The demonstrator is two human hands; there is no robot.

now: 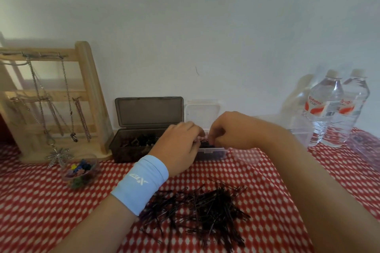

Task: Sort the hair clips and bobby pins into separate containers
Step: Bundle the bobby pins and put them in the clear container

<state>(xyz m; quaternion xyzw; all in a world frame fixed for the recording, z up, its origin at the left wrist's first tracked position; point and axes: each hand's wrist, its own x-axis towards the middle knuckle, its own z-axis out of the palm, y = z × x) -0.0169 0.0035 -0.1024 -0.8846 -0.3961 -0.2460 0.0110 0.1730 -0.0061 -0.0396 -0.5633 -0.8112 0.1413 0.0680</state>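
Big loose heap of thin dark wire bobby pins [197, 209] sprawled on the red-and-white checked cloth of the table [41, 201], nearest the camera. Further back, against the wall: smoky dark plastic box [131, 152], hinged lid up, stuffed with dark clips, touching a clear plastic box [211, 153] on its right, lid up too.

Over that clear box's front edge: left hand [178, 146] (pale blue stretchy wristband [139, 183] with white lettering) and right hand [230, 131], fingers curled in and bunched tip to tip around something small, dark and pinkish. Can't tell what's actually pinched, or by which hand. Too blurry, and hidden behind knuckles.

Off to the left, small clear round bowl [80, 170] of colourful little clips, in front of a wooden ladder-shaped stand [86, 88] hung with metal chains. Two clear water bottles [326, 109] far right, soft and smeared.
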